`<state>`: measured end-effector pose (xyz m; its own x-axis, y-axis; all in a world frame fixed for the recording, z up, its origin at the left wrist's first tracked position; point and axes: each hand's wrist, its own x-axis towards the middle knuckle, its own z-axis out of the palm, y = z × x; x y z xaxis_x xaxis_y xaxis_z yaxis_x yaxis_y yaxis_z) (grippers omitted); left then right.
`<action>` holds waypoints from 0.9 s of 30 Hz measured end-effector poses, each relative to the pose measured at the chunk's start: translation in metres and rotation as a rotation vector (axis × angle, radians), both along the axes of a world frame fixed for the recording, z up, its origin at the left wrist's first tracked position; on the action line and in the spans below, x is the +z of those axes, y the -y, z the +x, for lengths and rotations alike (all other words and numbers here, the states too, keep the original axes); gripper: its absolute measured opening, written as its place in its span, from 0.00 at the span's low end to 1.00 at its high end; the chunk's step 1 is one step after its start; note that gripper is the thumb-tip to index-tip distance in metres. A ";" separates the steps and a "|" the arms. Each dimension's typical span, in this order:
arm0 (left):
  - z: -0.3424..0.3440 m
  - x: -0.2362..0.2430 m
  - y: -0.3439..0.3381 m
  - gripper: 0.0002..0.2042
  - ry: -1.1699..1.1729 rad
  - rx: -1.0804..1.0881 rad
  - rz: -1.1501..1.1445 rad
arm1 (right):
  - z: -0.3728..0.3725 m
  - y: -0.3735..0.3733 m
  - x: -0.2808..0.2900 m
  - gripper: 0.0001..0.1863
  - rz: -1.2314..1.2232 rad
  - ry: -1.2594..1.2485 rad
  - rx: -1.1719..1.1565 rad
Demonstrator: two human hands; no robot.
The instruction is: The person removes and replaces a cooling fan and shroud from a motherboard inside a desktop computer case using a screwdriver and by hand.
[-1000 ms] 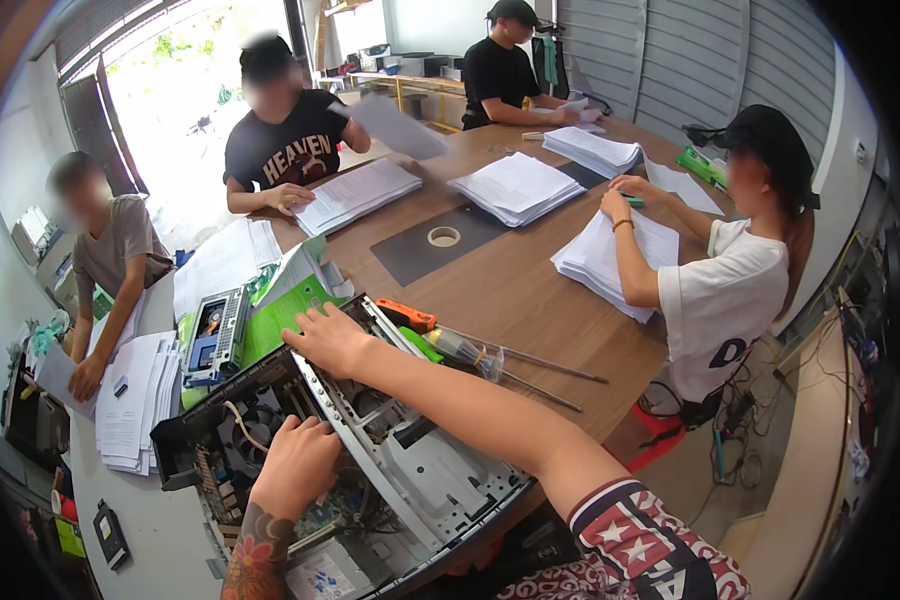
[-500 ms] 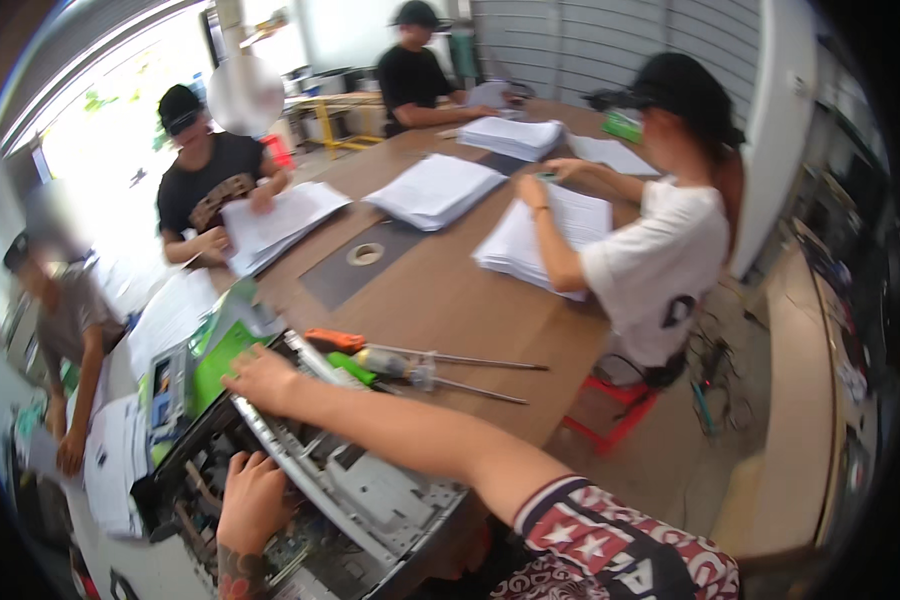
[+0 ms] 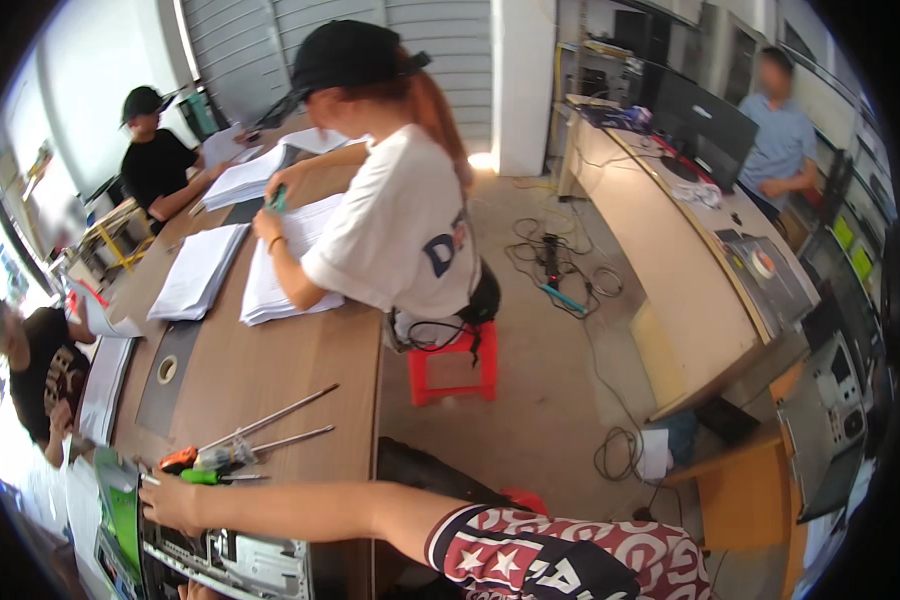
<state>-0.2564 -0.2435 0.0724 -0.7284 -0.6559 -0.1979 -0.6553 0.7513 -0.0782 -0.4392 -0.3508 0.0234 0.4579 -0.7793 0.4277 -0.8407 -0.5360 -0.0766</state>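
Observation:
My right arm, in a patterned short sleeve with stars, reaches leftward across the lower part of the view. At its end my right hand (image 3: 175, 503) grips the front edge of an opened computer case (image 3: 255, 562), whose silvery metal frame shows below the forearm. Beside the fingers stands a green panel (image 3: 122, 520) at the case's front. Only a sliver of my left hand (image 3: 198, 593) shows at the bottom edge, low in the case; its fingers are hidden. Just beyond the case lie an orange-handled screwdriver (image 3: 178, 459), a clear-handled screwdriver (image 3: 215, 458) and a green-handled screwdriver (image 3: 200, 477).
Paper stacks (image 3: 198, 272) and a tape roll (image 3: 168, 370) lie on the brown table (image 3: 310, 345). A co-worker in white (image 3: 395, 225) sits at its right side; others work farther left. A red stool (image 3: 453, 368), floor cables (image 3: 550, 262) and a desk (image 3: 660, 290) are rightward.
The view has swung right, so the table and case sit farther left and the desk shows. My left hand has nearly left the picture. My right hand stays at the case's front edge.

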 end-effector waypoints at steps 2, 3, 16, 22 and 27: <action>0.010 0.000 -0.002 0.21 -0.005 0.014 -0.013 | -0.013 0.002 -0.005 0.32 -0.049 0.092 0.047; 0.000 -0.003 -0.004 0.21 -0.002 -0.016 -0.021 | -0.024 0.005 -0.013 0.28 -0.118 0.142 -0.040; -0.005 -0.004 0.000 0.20 0.018 -0.040 -0.089 | -0.087 -0.156 0.038 0.15 -0.044 0.572 0.231; 0.001 -0.006 0.000 0.19 -0.009 -0.036 -0.109 | -0.080 -0.183 0.024 0.12 -0.198 0.572 0.239; 0.003 -0.008 0.000 0.19 -0.026 -0.051 -0.117 | -0.062 -0.183 0.006 0.12 -0.105 0.560 0.107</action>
<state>-0.2534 -0.2438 0.0646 -0.7653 -0.6354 -0.1025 -0.6194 0.7704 -0.1509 -0.5010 -0.1682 0.0296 0.2135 -0.6815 0.7000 -0.6277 -0.6448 -0.4362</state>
